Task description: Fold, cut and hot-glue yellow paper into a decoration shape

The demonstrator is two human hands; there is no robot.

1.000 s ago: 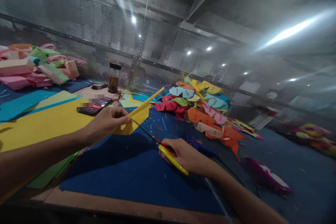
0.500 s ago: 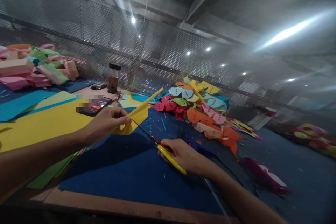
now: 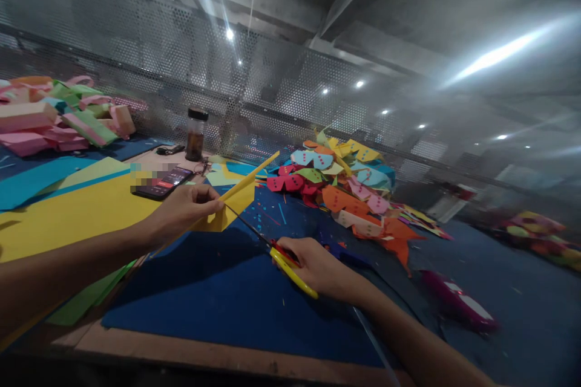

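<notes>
Your left hand (image 3: pixel 193 208) is nearly closed, thumb and fingers pinching one folded yellow paper (image 3: pixel 242 199); your right hand (image 3: pixel 318 266) is curled around the handles of one pair of scissors (image 3: pixel 290 273). The scissors' long axis slants from your right fingers up and leftward, tips pointing at your left fingertips, against the paper. The paper's long axis rises from beneath your left hand away and rightward, its narrow strip pointing up between your hands. Below both lies one blue board (image 3: pixel 218 302). Just beyond your left hand sit one phone (image 3: pixel 178 181) and, farther, one bottle (image 3: pixel 195 139). Beyond your right hand heaps a pile (image 3: pixel 336 184), too overlapped to count.
</notes>
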